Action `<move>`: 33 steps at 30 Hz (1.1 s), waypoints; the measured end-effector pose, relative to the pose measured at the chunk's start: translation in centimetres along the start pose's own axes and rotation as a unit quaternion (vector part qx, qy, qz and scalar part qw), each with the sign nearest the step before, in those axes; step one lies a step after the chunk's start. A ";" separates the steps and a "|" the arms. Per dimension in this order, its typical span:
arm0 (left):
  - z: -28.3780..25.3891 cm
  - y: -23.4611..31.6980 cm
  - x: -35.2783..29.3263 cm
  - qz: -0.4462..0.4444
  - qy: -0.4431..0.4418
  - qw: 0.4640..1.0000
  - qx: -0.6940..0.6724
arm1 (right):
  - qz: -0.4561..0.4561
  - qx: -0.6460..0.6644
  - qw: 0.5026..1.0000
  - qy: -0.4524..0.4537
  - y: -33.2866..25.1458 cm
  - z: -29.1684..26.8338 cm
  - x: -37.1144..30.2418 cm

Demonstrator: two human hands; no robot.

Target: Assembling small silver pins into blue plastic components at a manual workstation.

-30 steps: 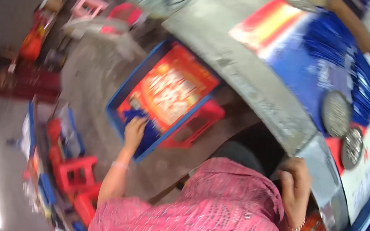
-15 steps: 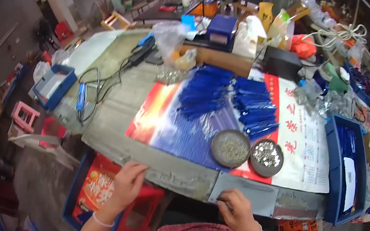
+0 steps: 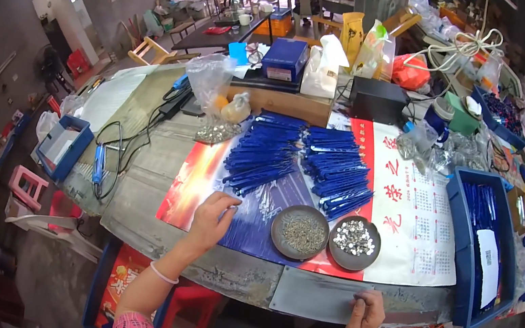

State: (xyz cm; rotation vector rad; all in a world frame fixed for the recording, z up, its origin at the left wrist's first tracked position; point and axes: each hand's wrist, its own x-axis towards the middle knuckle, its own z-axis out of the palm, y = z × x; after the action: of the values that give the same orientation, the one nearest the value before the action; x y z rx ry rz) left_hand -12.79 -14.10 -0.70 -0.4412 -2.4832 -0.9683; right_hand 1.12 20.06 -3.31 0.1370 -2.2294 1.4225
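My left hand (image 3: 213, 220) is over the lower left of a colourful poster (image 3: 185, 183), its fingers closed; a small pale bit may be at the fingertips. Just beyond it lie two fanned bundles of thin blue strips, a left bundle (image 3: 264, 147) and a right bundle (image 3: 334, 168). At the front edge, my right hand (image 3: 366, 320) is by the right end of a flat grey plate (image 3: 317, 294), thumb and fingers pinched together; what they hold, if anything, is hidden. Between the hands stand a dark bowl of small metal pieces (image 3: 301, 232) and another of shiny silver pieces (image 3: 354, 244).
A blue bin (image 3: 457, 195) with more blue strips stands at the right. Farther left are a blue-handled tool (image 3: 99, 165) with its cord and a small blue tray (image 3: 78, 147). Bags, a blue box (image 3: 284, 59) and a black box (image 3: 377, 100) line the back.
My left hand has moved forward from the table's front edge onto the poster. My right hand has shifted right along the grey plate. The view has turned a little.
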 end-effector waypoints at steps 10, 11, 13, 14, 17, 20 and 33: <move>0.2 -1.6 3.0 0.025 0.007 0.999 0.023 | -0.017 -0.011 0.999 -0.027 0.5 0.2 0.3; 0.6 -1.5 3.5 0.022 0.006 0.999 0.023 | -0.027 -0.021 0.999 -0.029 0.5 0.4 0.4; 1.4 -1.5 4.4 0.050 0.001 0.998 0.028 | -0.030 -0.024 0.999 -0.033 0.6 0.6 0.5; 1.9 -1.8 4.8 0.048 -0.009 0.998 0.029 | -0.036 -0.027 0.998 -0.035 0.7 0.7 0.6; 3.4 -1.8 6.1 0.094 -0.004 0.993 0.064 | -0.041 -0.054 0.997 -0.028 0.4 0.3 0.0; 4.7 -2.0 7.2 0.106 -0.022 0.989 0.100 | -0.049 -0.070 0.996 -0.023 0.1 0.4 0.3; 6.5 -2.8 7.7 0.132 -0.056 0.973 0.183 | -0.067 -0.099 0.992 -0.026 0.1 0.5 0.5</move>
State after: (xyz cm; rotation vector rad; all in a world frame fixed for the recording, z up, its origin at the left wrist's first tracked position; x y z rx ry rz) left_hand -22.41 -10.49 -2.67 -0.6929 -2.5430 -0.3783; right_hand 0.54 19.74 -3.32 0.2548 -2.3411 1.1324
